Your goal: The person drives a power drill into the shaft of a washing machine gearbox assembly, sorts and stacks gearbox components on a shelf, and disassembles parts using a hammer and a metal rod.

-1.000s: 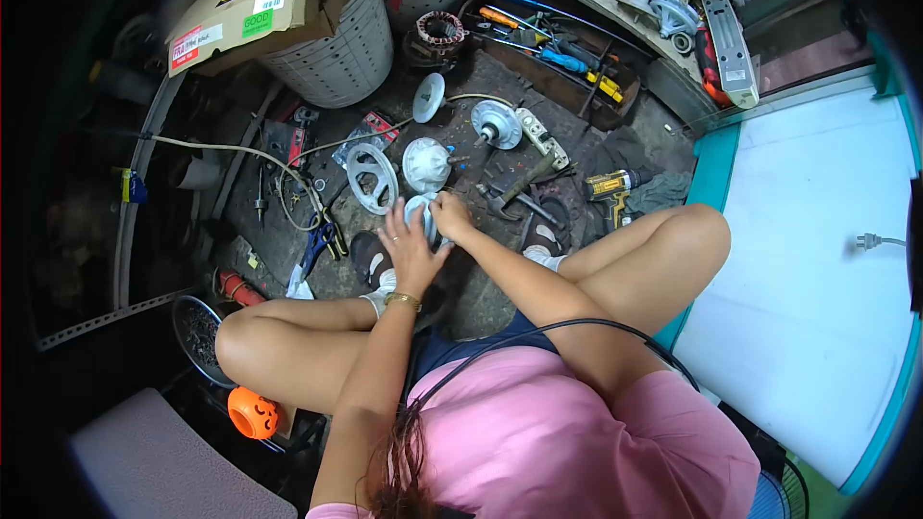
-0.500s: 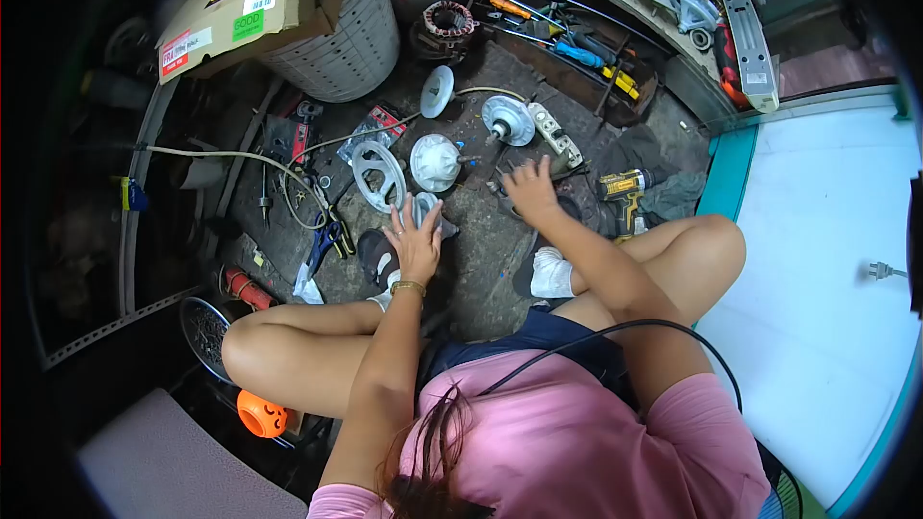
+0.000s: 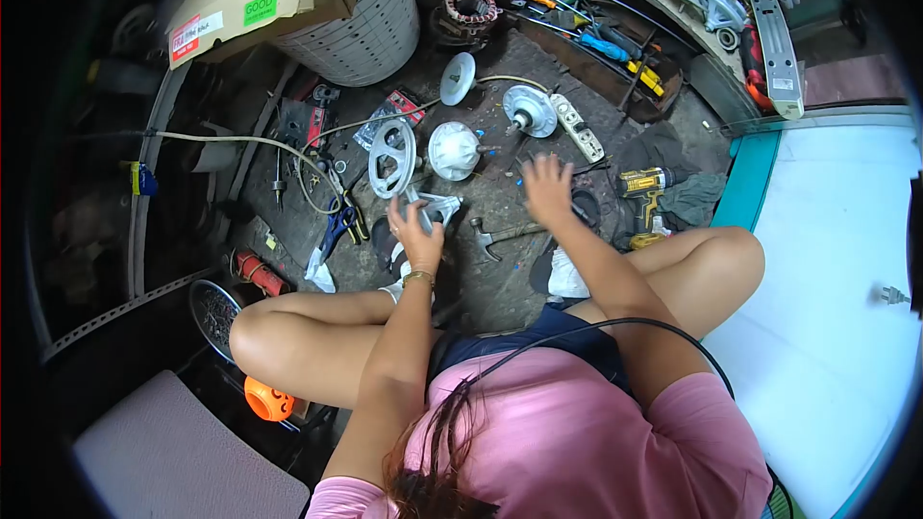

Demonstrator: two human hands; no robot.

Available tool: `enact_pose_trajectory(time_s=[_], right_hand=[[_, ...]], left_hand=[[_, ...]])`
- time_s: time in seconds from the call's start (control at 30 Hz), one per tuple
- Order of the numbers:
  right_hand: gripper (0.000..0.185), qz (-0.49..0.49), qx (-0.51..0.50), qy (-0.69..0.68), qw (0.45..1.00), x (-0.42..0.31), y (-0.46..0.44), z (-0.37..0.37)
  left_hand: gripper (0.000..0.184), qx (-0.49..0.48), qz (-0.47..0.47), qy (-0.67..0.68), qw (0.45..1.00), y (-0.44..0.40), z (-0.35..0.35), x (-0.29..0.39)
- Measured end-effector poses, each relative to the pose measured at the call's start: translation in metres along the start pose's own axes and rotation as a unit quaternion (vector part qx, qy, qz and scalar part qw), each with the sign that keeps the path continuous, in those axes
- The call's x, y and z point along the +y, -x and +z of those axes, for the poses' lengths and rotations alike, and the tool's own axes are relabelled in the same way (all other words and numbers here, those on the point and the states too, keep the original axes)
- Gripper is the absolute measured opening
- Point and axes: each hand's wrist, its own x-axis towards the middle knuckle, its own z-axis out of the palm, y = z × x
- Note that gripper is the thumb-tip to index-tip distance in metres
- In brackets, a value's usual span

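Note:
My left hand (image 3: 417,238) has its fingers and thumb around a light grey cast-metal piece (image 3: 444,206), with part of it hidden under the fingers. My right hand (image 3: 550,194) is above the floor with its fingers apart and nothing in it. A hammer (image 3: 498,235) lies between my feet, below and left of that hand. Just beyond the left hand stands a spoked metal wheel (image 3: 392,156). A white domed metal part with a shaft (image 3: 453,151) sits beside the wheel. Farther right is a round metal cover with a hub (image 3: 528,112), and behind is a flat disc (image 3: 458,79).
A white power strip (image 3: 577,127) and a yellow-black cordless drill (image 3: 642,187) lie at right. Behind are a tool tray (image 3: 615,86), a copper-wound stator (image 3: 471,14) and a perforated basket (image 3: 356,38) under a cardboard box (image 3: 260,5). Pliers (image 3: 341,219) and a cable (image 3: 252,139) lie at left.
My left hand has closed from spread fingers onto the grey metal piece. The hammer now shows on the floor between my feet. The view has shifted slightly.

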Motion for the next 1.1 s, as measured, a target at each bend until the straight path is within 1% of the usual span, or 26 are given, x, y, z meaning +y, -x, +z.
enact_pose_trajectory(time_s=[0.07,0.13,0.17,0.27,0.33,0.37,0.43,0.47,0.53,0.57,0.67,0.7,0.77,0.83,0.93,0.97,1.07,1.1], right_hand=[[0.087,0.078,-0.098,0.034,0.992,0.025,-0.003,0.009],[0.090,0.086,-0.109,-0.044,0.989,0.043,-0.001,0.017],[0.090,0.040,-0.118,0.017,0.992,0.050,-0.009,0.031],[0.084,0.008,-0.128,0.025,0.991,0.051,-0.014,0.031],[0.078,0.025,-0.151,-0.047,0.987,0.045,-0.015,0.001],[0.075,0.035,-0.165,-0.082,0.982,0.038,-0.012,-0.011],[0.070,0.017,-0.199,-0.190,0.961,0.023,-0.007,-0.014],[0.067,0.008,-0.212,-0.243,0.946,0.015,-0.007,-0.017],[0.064,-0.030,-0.255,-0.280,0.925,-0.003,-0.005,-0.028],[0.059,-0.052,-0.206,-0.341,0.916,-0.011,-0.001,-0.025],[0.049,0.020,-0.312,-0.436,0.844,-0.033,-0.012,-0.047],[0.038,0.058,-0.287,-0.482,0.826,-0.042,-0.013,-0.029],[0.034,0.075,-0.334,-0.474,0.811,-0.052,-0.019,-0.007],[0.033,0.086,-0.378,-0.479,0.787,-0.059,-0.018,-0.009],[0.025,0.083,-0.370,-0.441,0.813,-0.072,-0.018,0.007],[0.029,0.093,-0.356,-0.443,0.818,-0.076,-0.017,0.014],[0.037,0.087,-0.283,-0.368,0.882,-0.089,-0.013,0.002],[0.040,0.078,-0.280,-0.368,0.883,-0.091,-0.011,0.000]], left_hand=[[0.039,0.048,-0.054,0.038,0.997,-0.004,-0.002,-0.008],[0.037,0.067,-0.064,0.060,0.994,-0.003,-0.003,-0.014],[0.038,0.066,-0.065,0.057,0.994,-0.001,-0.001,-0.017],[0.039,0.059,-0.071,0.050,0.994,0.004,0.009,-0.024],[0.040,0.060,-0.083,0.038,0.994,0.006,0.010,-0.024],[0.040,0.053,-0.112,0.028,0.992,0.007,0.010,-0.022],[0.041,0.036,-0.165,0.008,0.986,0.008,0.009,-0.013],[0.041,0.036,-0.174,0.001,0.984,0.007,0.008,-0.007],[0.041,0.037,-0.193,-0.012,0.980,0.008,0.010,-0.003],[0.041,0.040,-0.186,-0.009,0.982,0.008,0.011,-0.002],[0.041,0.044,-0.178,-0.018,0.983,0.013,0.009,-0.005],[0.041,0.045,-0.177,-0.029,0.983,0.012,0.009,-0.004],[0.041,0.046,-0.181,-0.039,0.982,0.011,0.010,-0.002],[0.041,0.054,-0.182,-0.033,0.981,0.012,0.010,-0.002],[0.041,0.059,-0.179,-0.028,0.982,0.013,0.010,-0.002],[0.041,0.059,-0.177,-0.027,0.982,0.014,0.010,-0.001],[0.040,0.070,-0.164,-0.039,0.983,0.015,0.010,0.002],[0.040,0.074,-0.162,-0.039,0.983,0.014,0.008,0.003]])
